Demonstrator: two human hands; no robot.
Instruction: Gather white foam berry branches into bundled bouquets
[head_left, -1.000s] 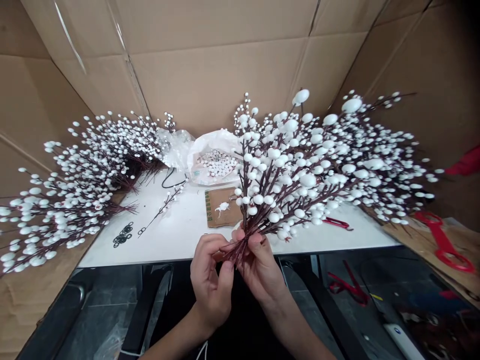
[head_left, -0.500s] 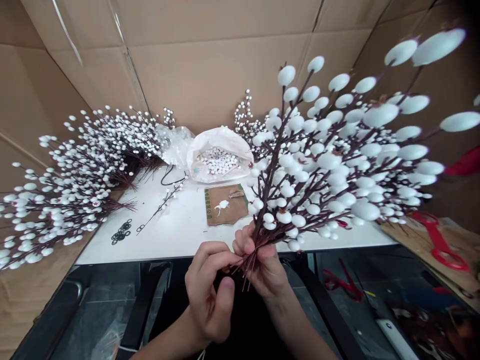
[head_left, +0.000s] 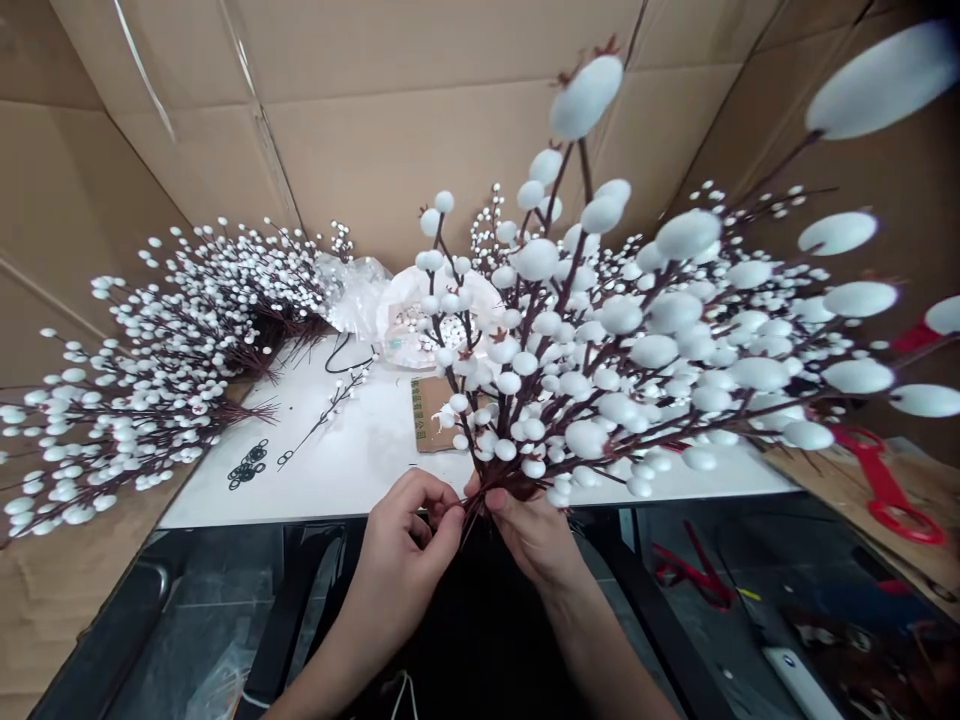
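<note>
A large bunch of artificial white-berry branches [head_left: 621, 315] fans out up and to the right over the table. My right hand [head_left: 536, 535] is closed around its gathered brown stems, thumb on the near side. Close beside it, my left hand [head_left: 409, 535] pinches at the lower stem ends with thumb and fingers. Whether something small is also in that pinch is hidden. The bunch partly covers a piece of brown cardboard [head_left: 427, 430] and an open white bag [head_left: 401, 345] with loose white berries.
More berry branches [head_left: 165, 370] are heaped at the left. Small black rings [head_left: 247, 465] and a single sprig [head_left: 322, 415] lie on the white table [head_left: 360, 490]. Red-handled scissors [head_left: 885, 490] rest at the right. Cardboard walls [head_left: 450, 130] enclose the back and sides.
The bunch has turned and spread leftward, now covering more of the bag and cardboard piece. My left thumb has closed toward the fingers at the stem ends.
</note>
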